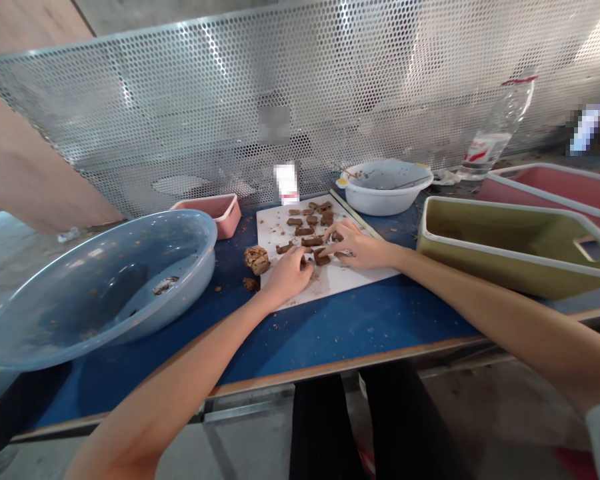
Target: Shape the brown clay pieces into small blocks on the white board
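Observation:
A white board (293,301) lies on the blue tabletop, with several short brown blocks (307,232) set out on it in rough rows. They look like clay or dried earth, but I cannot tell the material. My left hand (287,275) rests low on the board, fingers curled in beside the front blocks; whatever is between them is hidden. Fingers apart, my right hand (357,247) reaches over the board's right side, a fingertip at a dark brown block (322,257). A crumbly brown lump (257,259) sits at the board's left edge, left of my left hand.
At the left stands a large blue basin (190,293) with brown residue inside. Behind it is a small pink bin (229,223). A white basin (380,200) stands behind the board. On the right are an olive bin (500,257), a pink bin (570,187) and a bottle (490,143). Perforated metal (205,113) backs the table.

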Tool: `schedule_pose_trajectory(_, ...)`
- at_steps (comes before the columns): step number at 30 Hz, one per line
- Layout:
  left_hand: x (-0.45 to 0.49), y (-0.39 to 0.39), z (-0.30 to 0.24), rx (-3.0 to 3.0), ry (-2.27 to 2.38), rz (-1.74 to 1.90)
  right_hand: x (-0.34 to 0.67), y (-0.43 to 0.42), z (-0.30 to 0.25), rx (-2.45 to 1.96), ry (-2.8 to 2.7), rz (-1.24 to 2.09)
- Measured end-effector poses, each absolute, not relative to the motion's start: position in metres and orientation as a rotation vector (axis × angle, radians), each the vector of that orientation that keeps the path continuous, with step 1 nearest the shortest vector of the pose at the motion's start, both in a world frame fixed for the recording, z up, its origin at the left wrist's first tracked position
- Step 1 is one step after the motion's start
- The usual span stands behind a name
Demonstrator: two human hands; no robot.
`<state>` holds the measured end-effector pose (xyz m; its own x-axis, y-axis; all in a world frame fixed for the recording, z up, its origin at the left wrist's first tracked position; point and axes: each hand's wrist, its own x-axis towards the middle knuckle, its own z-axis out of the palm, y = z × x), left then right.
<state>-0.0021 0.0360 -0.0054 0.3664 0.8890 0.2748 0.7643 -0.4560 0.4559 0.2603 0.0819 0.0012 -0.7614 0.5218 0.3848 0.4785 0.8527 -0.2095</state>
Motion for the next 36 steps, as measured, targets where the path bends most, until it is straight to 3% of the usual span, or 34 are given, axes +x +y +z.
schedule_pose_trajectory(36,-0.0021,0.0379,-0.0063,2.364,1.459,0.726,0.2572,0.0797,-0.0012,-0.760,-2.599,0.219)
